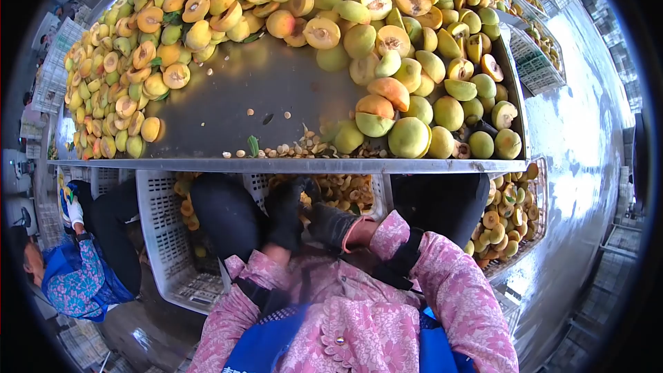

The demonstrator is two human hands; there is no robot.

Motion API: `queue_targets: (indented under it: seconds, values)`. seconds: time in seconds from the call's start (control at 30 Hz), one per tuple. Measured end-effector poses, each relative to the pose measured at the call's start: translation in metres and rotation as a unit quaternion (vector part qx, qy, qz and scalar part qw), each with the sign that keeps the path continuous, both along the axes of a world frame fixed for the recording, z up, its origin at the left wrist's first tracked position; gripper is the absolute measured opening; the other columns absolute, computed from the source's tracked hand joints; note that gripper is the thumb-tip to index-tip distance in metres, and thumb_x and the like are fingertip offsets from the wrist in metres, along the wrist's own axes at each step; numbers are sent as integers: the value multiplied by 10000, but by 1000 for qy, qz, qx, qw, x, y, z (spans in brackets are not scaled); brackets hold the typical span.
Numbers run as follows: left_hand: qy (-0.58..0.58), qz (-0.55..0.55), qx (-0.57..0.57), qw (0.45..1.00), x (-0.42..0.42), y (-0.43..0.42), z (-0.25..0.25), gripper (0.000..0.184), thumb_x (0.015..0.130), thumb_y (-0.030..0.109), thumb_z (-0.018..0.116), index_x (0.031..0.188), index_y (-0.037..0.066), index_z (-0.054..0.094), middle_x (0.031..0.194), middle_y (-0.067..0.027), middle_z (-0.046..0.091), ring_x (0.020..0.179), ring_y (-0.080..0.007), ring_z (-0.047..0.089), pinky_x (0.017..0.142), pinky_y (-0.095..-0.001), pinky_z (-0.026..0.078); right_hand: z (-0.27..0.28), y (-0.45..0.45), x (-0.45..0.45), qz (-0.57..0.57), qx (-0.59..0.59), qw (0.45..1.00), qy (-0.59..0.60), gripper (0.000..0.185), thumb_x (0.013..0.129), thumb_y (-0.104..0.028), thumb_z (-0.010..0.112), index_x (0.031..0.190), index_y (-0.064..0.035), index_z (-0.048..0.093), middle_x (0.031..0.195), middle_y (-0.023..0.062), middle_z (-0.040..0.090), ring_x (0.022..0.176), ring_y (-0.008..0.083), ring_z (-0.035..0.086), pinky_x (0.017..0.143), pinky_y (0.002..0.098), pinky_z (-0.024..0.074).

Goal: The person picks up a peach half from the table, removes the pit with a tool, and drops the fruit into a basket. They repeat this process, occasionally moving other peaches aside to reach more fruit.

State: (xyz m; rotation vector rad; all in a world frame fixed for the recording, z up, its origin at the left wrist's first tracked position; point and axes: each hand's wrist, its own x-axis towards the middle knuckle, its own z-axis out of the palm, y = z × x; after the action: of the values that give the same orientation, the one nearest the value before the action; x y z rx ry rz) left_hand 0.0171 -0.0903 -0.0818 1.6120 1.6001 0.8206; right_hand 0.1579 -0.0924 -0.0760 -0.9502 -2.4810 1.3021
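Grey metal showed in the middle of the counter (235, 100), the fruit (409, 137) heaped around it from 9 to 3 o'clock, whole and halved together; I judge that the bare patch left me working room and the near heap at 1 o'clock spared me a long reach. Loose pits (282, 150) lay along the near edge at 12 o'clock, perhaps to be out of the way. My dark-gloved left hand (284, 208) and right hand (331, 226) were close together in front of my lap, below that edge. I cannot tell whether their fingers were spread or pinching anything. Just beyond them lay halved fruit (351, 193), probably so low that pieces had only a short drop. A pale crate (162, 252) stood at 8 o'clock, and another crate (543, 200) of halves at 3 o'clock, both within easy reach, I'd say.
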Motion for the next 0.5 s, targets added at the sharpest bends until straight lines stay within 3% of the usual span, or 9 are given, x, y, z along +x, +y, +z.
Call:
queue_targets:
  seconds: [0.03, 0.1, 0.2, 0.23, 0.3, 0.33, 0.43, 0.5]
  values:
    - [22, 11, 4, 1000, 0, -1, -2, 255, 815, 40, 491, 1051, 48, 586, 981, -124, 615, 901, -251, 596, 797, -326, 463, 11, -2, 1, -90, -77, 993, 4, 247, 730, -147, 514, 899, 16, 590, 825, 168, 580, 749, 352, 557, 667, 397, 446]
    - [63, 35, 15, 997, 0, 1, -12, 275, 815, 35, 488, 1075, 57, 574, 1021, -132, 601, 940, -256, 584, 827, -333, 451, -18, -6, -1, -42, 42, 998, -10, 240, 733, -133, 513, 882, 38, 593, 782, 182, 578, 727, 360, 554, 658, 406, 441]
    - [-18, 102, 34, 994, 8, 5, -30, 273, 816, 38, 489, 1075, 58, 574, 1026, -141, 596, 948, -265, 579, 842, -339, 443, -61, -6, -2, 55, 123, 986, -101, 292, 736, -182, 555, 938, 25, 590, 833, 235, 571, 767, 381, 570, 674, 421, 455]
    - [43, 80, 51, 995, 10, 5, -31, 258, 824, 52, 490, 1067, 51, 577, 1019, -141, 599, 946, -265, 579, 837, -340, 443, -69, -6, -2, 92, 133, 977, -142, 325, 737, -211, 576, 971, 13, 587, 870, 258, 568, 794, 389, 579, 684, 426, 463]
    - [162, 34, 86, 982, 13, 11, -30, 234, 840, 82, 493, 1051, 37, 583, 1004, -142, 605, 942, -263, 579, 828, -340, 444, -76, -6, -3, -33, 11, 998, -51, 294, 734, -192, 572, 937, 18, 606, 860, 252, 579, 778, 372, 592, 669, 422, 467]
    - [118, 64, 51, 990, 15, 14, -34, 222, 848, 109, 496, 1034, 27, 588, 990, -136, 609, 925, -251, 580, 813, -339, 445, -80, -4, -3, -96, -50, 994, -5, 280, 732, -182, 570, 919, 21, 616, 855, 250, 584, 770, 364, 598, 661, 420, 470]
    - [8, 141, -27, 990, 16, 13, -52, 235, 869, 184, 505, 981, 1, 602, 945, -109, 619, 868, -208, 577, 765, -332, 447, -52, 1, -6, -100, -94, 989, -59, 268, 683, -118, 555, 883, 49, 618, 813, 163, 609, 772, 311, 583, 672, 404, 455]
    - [-33, 179, -34, 983, 11, 10, -61, 265, 875, 225, 511, 945, -10, 610, 908, -80, 624, 821, -173, 569, 728, -320, 446, -57, 5, -8, 47, 70, 995, -51, 298, 674, -126, 568, 904, 58, 612, 855, 175, 606, 778, 329, 581, 688, 413, 459]
